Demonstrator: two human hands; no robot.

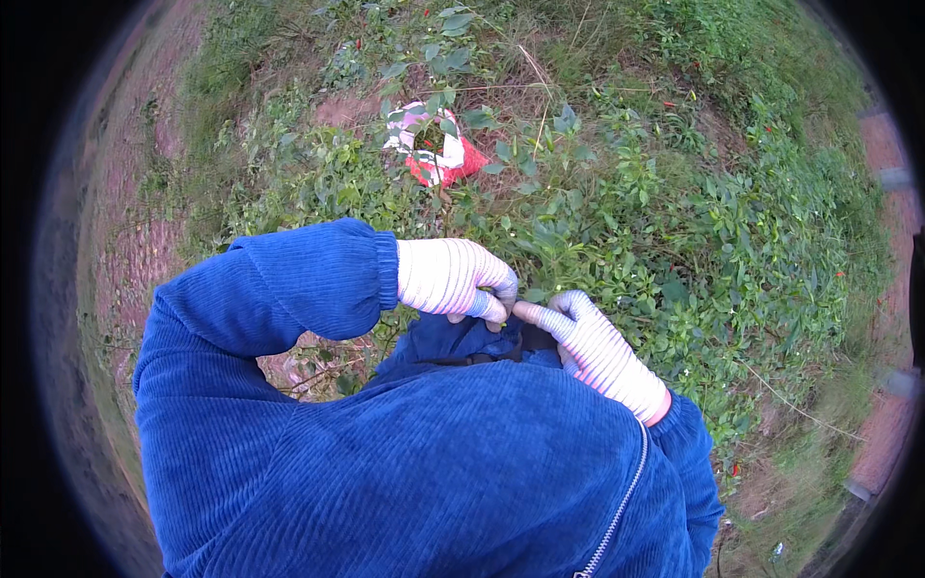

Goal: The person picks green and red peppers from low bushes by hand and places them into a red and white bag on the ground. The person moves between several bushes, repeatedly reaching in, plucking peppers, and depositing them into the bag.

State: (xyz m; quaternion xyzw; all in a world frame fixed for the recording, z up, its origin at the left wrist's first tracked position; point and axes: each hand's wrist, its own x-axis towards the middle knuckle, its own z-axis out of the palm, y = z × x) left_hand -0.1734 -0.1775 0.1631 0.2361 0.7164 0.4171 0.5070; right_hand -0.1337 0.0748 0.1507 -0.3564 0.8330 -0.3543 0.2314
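My left hand (462,280), in a white striped glove, is bent at the fingertips in front of my body, with a bit of green at them that is too small to name. Close by on the right, my right hand (596,339) wears a matching glove, its index finger stretched towards the left fingertips. Whether the two hands touch is unclear. Below them shows dark blue clothing (452,339). Chili pepper plants (650,246) with green leaves and some red peppers grow just beyond and to the right of the hands.
Ahead, behind some stems, a red and white sack (462,162) stands with its mouth spread and red and green matter inside. Dry grass (524,68) and weeds surround it. Bare reddish soil (144,246) lies at the left, and a reddish paved strip (885,426) runs along the right edge.
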